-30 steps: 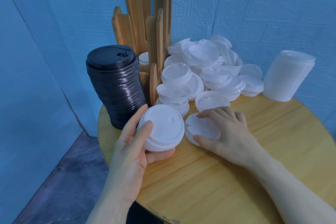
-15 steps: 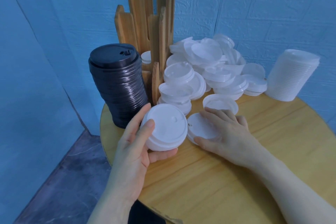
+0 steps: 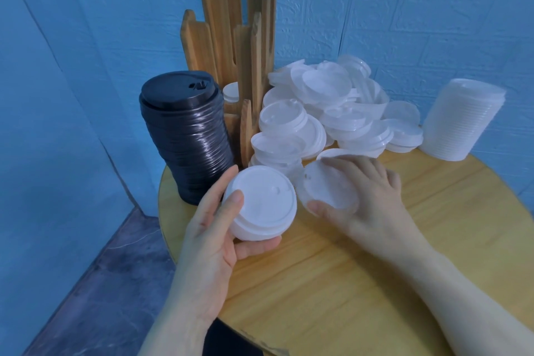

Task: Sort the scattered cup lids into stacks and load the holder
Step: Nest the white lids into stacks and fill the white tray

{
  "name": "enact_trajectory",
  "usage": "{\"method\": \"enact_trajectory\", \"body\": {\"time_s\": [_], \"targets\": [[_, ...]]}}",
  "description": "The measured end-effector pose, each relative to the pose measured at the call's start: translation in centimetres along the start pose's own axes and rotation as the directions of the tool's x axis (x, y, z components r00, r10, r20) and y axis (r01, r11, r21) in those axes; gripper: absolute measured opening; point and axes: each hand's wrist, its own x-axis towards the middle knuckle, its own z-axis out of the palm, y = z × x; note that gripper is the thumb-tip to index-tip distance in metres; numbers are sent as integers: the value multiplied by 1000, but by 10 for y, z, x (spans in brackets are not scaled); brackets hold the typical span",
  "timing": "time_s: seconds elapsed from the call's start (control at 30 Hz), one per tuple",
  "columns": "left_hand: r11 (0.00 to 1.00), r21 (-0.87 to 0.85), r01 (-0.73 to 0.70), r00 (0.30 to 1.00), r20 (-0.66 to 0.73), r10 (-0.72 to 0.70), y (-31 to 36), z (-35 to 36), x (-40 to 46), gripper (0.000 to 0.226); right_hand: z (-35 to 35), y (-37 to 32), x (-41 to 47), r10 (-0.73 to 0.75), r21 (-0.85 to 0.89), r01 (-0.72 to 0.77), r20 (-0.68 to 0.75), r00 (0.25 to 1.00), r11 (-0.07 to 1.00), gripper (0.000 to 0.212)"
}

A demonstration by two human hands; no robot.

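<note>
My left hand point(image 3: 213, 234) grips a short stack of white lids point(image 3: 261, 205) above the near left part of the round wooden table point(image 3: 361, 283). Just to its right, my right hand point(image 3: 367, 202) holds a single white lid point(image 3: 326, 189) between thumb and fingers, tilted with its near edge lifted off the table. A loose pile of white lids point(image 3: 332, 113) lies behind both hands. The wooden slatted holder point(image 3: 245, 46) stands at the back left, with a white lid point(image 3: 231, 92) showing inside it.
A tall stack of black lids point(image 3: 187, 136) stands left of the holder, close to my left hand. A leaning stack of translucent lids point(image 3: 462, 118) stands at the back right by the blue wall. The table's left edge drops to a dark floor point(image 3: 95, 292).
My right hand has closed on the single lid and tipped it up off the table toward the stack in my left hand. The left hand has stayed about where it was.
</note>
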Motion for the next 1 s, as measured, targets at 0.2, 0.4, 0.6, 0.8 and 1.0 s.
{"method": "enact_trajectory", "body": {"time_s": [0.2, 0.4, 0.6, 0.8, 1.0], "targets": [[997, 57, 50, 998, 46, -53, 4, 2, 3, 46, -8, -17, -5, -149, 402, 177, -99, 984, 898, 63], [989, 126, 77, 989, 118, -92, 4, 3, 5, 47, 6, -33, -10, -354, 382, 301, 76, 932, 874, 64], [977, 205, 66, 979, 177, -103, 5, 2, 3, 48, 11, -35, -11, -336, 389, 282, 76, 939, 877, 67], [987, 160, 18, 985, 169, -45, 0, 2, 0, 52, 11, -38, -11, -337, 346, 301, 47, 940, 888, 73], [983, 185, 10, 989, 143, -37, 0, 2, 2, 45, 11, -34, -10, -343, 432, 241, 175, 923, 869, 89]]}}
